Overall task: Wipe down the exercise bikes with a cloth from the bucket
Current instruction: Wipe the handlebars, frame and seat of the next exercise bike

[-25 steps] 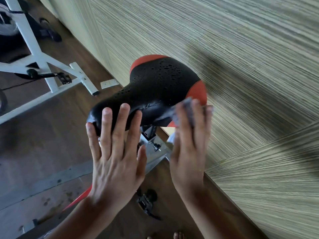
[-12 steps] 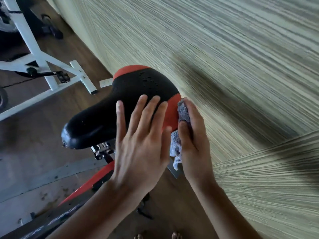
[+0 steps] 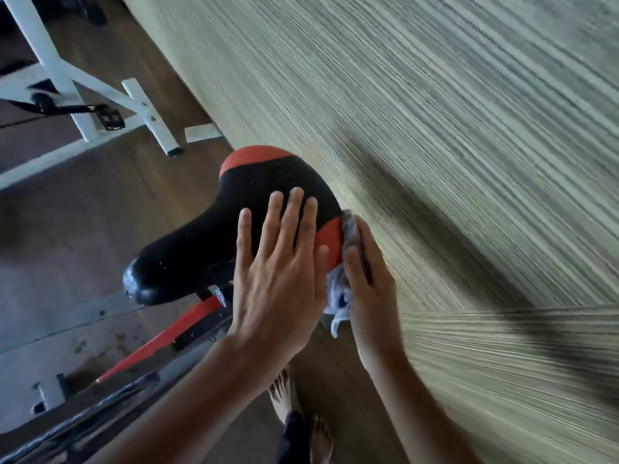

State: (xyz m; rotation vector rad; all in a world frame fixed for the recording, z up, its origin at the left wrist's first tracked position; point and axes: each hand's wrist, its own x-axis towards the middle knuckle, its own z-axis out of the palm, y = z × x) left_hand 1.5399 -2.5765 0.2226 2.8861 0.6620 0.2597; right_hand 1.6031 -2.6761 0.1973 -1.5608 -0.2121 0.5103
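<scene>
Black padding with red patches at the rear corners covers the bike saddle [image 3: 214, 242], which is viewed from above with its nose directed to the lower left; small droplets are scattered over the black surface. The left hand [image 3: 278, 283] is laid flat on the rear of the saddle top, its fingers [image 3: 281, 222] straight and slightly spread, and its thumb is placed beside the nearer red patch. The right hand [image 3: 368, 289] is set against the saddle's right rear edge, and a crumpled pale cloth [image 3: 339, 296] is held between its palm and the saddle. The fingers of this hand are kept together and bent over the cloth, one end of which is seen at the fingertips while a loose end hangs below the palm. A red frame tube [image 3: 157, 343] is seen beneath the saddle, slanting to the lower left. A striped greenish wall [image 3: 435, 128], blurred, is shown just beyond the right hand. On the dark wooden floor [image 3: 83, 212], at upper left and well apart from the saddle, the white frame [image 3: 60, 72] of a second exercise bike is seen, with a black pedal [image 3: 110, 119]. Two bare feet [image 3: 284, 393] are seen on the floor below the forearms.
</scene>
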